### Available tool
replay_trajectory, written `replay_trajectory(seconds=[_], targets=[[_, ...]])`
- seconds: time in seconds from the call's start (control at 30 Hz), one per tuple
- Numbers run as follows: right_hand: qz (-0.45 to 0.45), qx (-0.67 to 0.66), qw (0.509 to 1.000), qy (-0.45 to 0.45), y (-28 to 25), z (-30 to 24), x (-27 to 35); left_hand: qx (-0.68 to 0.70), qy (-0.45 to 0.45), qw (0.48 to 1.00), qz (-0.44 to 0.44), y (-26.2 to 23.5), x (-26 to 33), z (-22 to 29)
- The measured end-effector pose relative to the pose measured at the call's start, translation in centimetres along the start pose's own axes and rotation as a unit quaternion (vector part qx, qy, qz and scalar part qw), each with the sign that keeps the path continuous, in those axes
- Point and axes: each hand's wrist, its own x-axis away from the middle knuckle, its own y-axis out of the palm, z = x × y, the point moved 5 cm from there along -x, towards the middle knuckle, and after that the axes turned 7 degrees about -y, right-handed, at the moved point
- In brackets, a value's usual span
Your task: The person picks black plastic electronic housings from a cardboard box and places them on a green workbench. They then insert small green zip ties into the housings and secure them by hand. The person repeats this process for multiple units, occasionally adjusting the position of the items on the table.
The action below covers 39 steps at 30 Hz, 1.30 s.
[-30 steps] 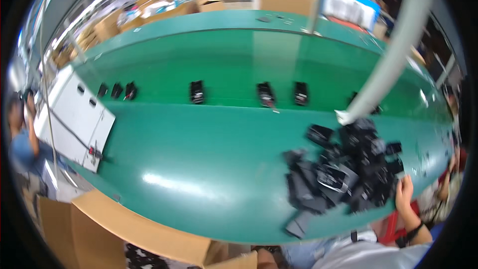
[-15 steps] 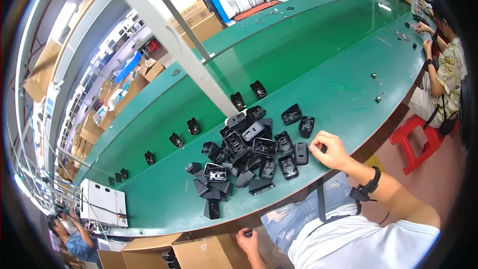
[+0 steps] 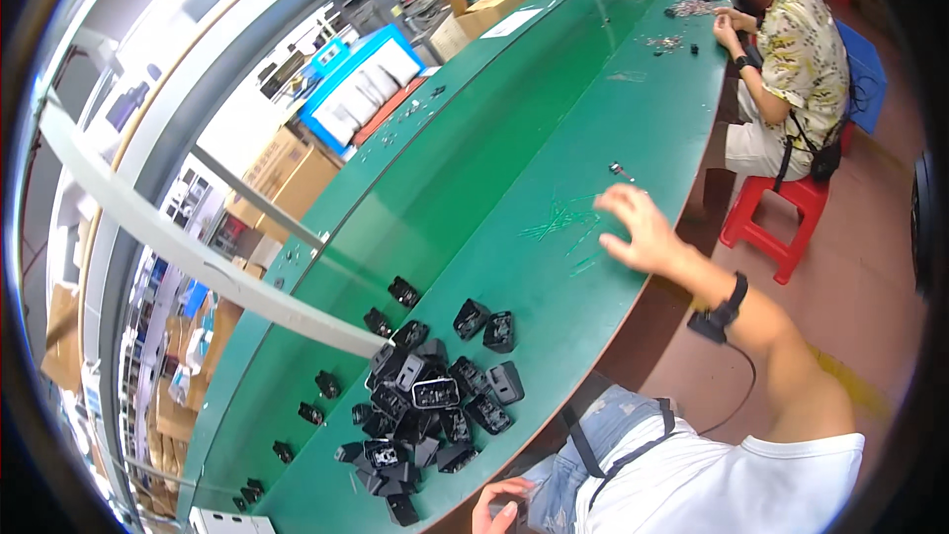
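Observation:
My right hand (image 3: 641, 229) reaches out over the near side of the green bench (image 3: 514, 282), fingers apart and holding nothing. Just beyond its fingertips lies a small black part with thin wires (image 3: 620, 170). Beside the fingers are scattered thin green strips (image 3: 556, 220). Low in the picture, against my lap, is my left hand (image 3: 500, 508), cut off by the lower edge; its visible fingers are apart and nothing shows between them. A heap of black plastic housings (image 3: 425, 415) covers the bench ahead of my body, some showing open insides.
Several open black housings (image 3: 327, 385) stand in a row along the sunken green strip. A white post (image 3: 247, 292) rises beside the heap. A co-worker (image 3: 791, 59) sits at the far right on a red stool (image 3: 776, 227). A blue-framed box (image 3: 361, 89) stands across the bench.
My right hand has left the housing at the heap's edge and moved away along the bench to the green strips, its fingers spreading. The view has turned to the right.

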Motion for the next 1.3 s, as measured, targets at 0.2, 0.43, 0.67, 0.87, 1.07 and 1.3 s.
replay_trajectory(seconds=[0.2,0.43,0.67,0.87,1.07,1.3], targets=[[-0.234,0.153,0.953,0.114,0.7,10.2,0.1,0.095,-0.152,0.958,-0.223,6.7,-7.2,0.5],[-0.103,0.171,0.973,0.113,1.7,11.4,-2.6,0.095,-0.030,0.960,-0.263,8.1,-13.2,6.5],[0.058,0.017,0.989,0.138,1.8,10.4,-4.9,0.073,0.123,0.983,-0.112,4.9,-14.8,11.7],[-0.084,-0.307,0.947,-0.031,8.9,-6.2,-9.7,0.101,0.186,0.977,0.014,-0.9,-16.9,13.5],[-0.128,-0.404,0.893,-0.148,11.2,-21.0,-12.3,0.109,0.195,0.963,0.151,-4.9,-19.6,15.3],[-0.146,-0.439,0.870,-0.173,15.2,-23.7,-13.0,-0.034,0.199,0.971,0.126,-5.7,-21.8,13.4]])
